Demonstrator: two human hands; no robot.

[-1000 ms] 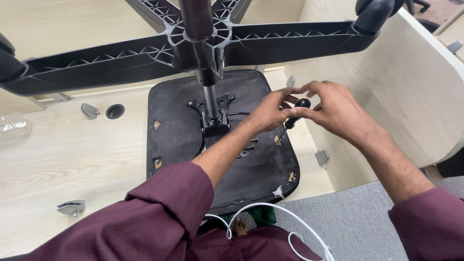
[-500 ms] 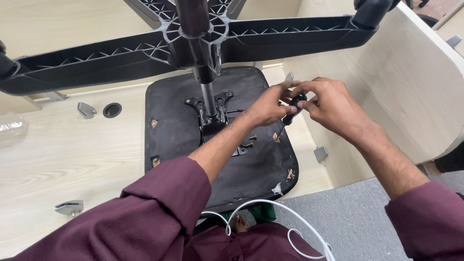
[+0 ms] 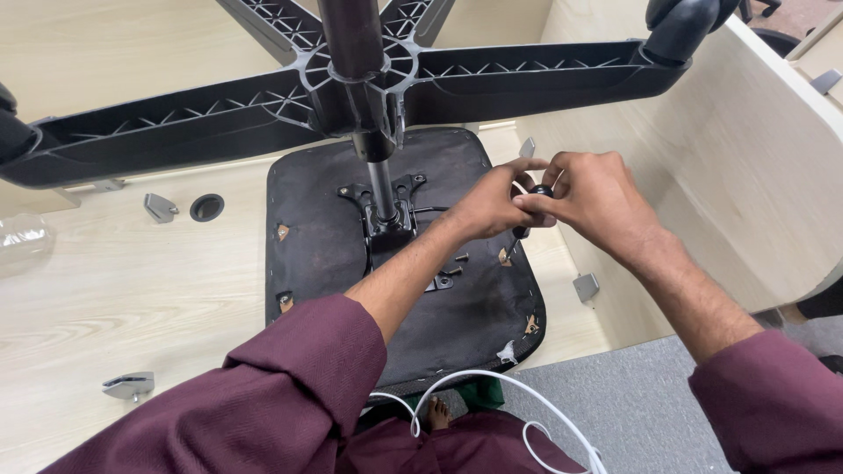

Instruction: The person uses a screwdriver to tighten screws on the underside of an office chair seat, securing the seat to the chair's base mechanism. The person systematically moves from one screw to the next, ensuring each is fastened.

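An office chair lies upside down on a pale wooden desk, its black seat underside (image 3: 325, 263) facing up. The black star base (image 3: 176, 132) and gas column (image 3: 351, 44) rise toward me. My left hand (image 3: 487, 209) and my right hand (image 3: 601, 197) meet over the seat's right edge. Together they grip a small screwdriver with a black handle (image 3: 542, 190). Its thin shaft (image 3: 516, 239) points down at the seat near the edge. The metal mechanism plate (image 3: 391, 219) sits just left of my hands.
Metal brackets lie on the desk (image 3: 161, 207), (image 3: 129, 384), (image 3: 586, 286), beside a round cable hole (image 3: 207, 207). A clear plastic bottle (image 3: 22, 241) is at the far left. A wooden partition (image 3: 746, 175) stands to the right, a white cable (image 3: 492, 386) hangs below, over grey carpet (image 3: 632, 404).
Both hands stay together on the screwdriver at the seat's right edge, with only small finger shifts. The view has drifted slightly.
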